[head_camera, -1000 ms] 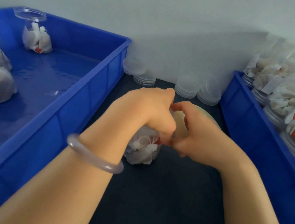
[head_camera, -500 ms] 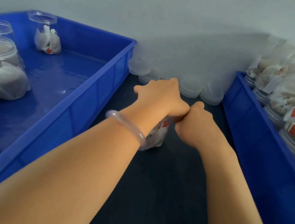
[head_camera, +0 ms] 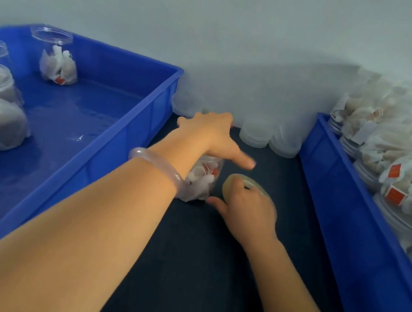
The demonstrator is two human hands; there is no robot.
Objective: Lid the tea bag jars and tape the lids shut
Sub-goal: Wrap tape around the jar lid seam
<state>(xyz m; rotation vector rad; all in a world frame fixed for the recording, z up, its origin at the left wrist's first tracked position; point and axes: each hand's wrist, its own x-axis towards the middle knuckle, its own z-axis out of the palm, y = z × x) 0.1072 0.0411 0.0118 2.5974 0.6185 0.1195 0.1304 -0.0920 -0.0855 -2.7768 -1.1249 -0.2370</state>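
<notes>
A clear jar of tea bags (head_camera: 201, 182) stands on the dark table between two blue crates. My left hand (head_camera: 213, 136) lies over its top with the fingers stretched forward and the thumb pointing right, hiding the lid area. My right hand (head_camera: 247, 209) is low on the table just right of the jar and grips a roll of clear tape (head_camera: 245, 183), its thumb close to the jar's base. Whether tape runs from the roll to the jar cannot be made out.
Stacks of clear lids (head_camera: 254, 136) stand along the back wall, more (head_camera: 183, 103) behind my left hand. The left blue crate (head_camera: 120, 141) holds several open jars of tea bags (head_camera: 54, 59). The right blue crate (head_camera: 341, 205) is piled with filled jars (head_camera: 399, 182).
My hands, pressed together at the jar top, have come apart. The right hand dropped down to the right of the jar with the tape roll; the left hand spread flat over the jar.
</notes>
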